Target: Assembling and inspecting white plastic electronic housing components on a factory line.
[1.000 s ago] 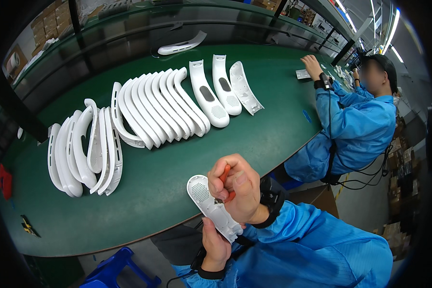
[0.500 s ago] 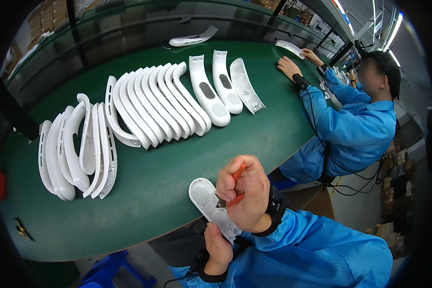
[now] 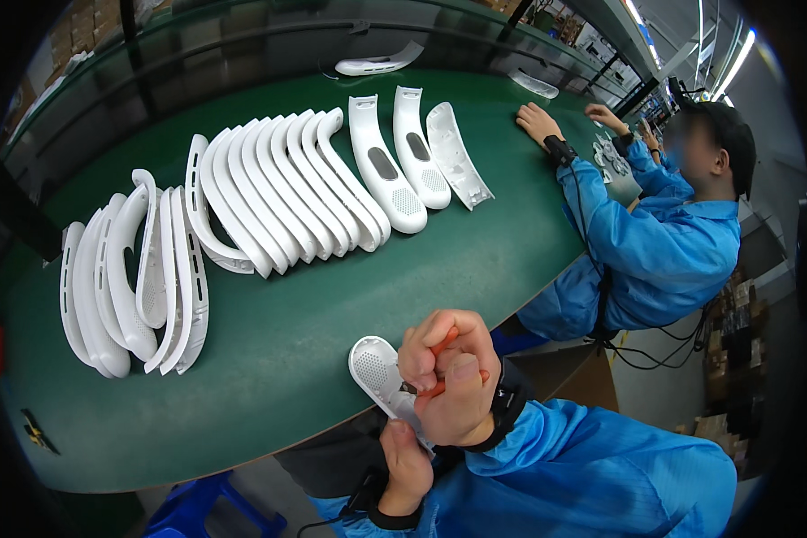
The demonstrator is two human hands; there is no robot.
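My left hand (image 3: 406,468) grips the lower end of a white curved plastic shell (image 3: 376,368), inner side up, with a perforated grille at its rounded end. The shell's rounded end lies over the table's near edge. My right hand (image 3: 454,377) is closed around pliers with two orange handles (image 3: 446,339), right above the shell's middle. The jaws of the pliers are hidden behind my fingers, so I cannot tell whether they touch the shell.
Green table (image 3: 269,359) bears a row of white curved shells (image 3: 278,193), a second cluster (image 3: 134,278) at left, and two shells with grey oval patches (image 3: 383,163). Small yellow-black cutters (image 3: 38,432) lie far left. A co-worker in blue (image 3: 655,233) sits right; a blue stool (image 3: 211,507) stands below.
My right hand with the pliers has come down slightly toward the shell. The co-worker has let go of a white piece at the far edge and drawn a hand back.
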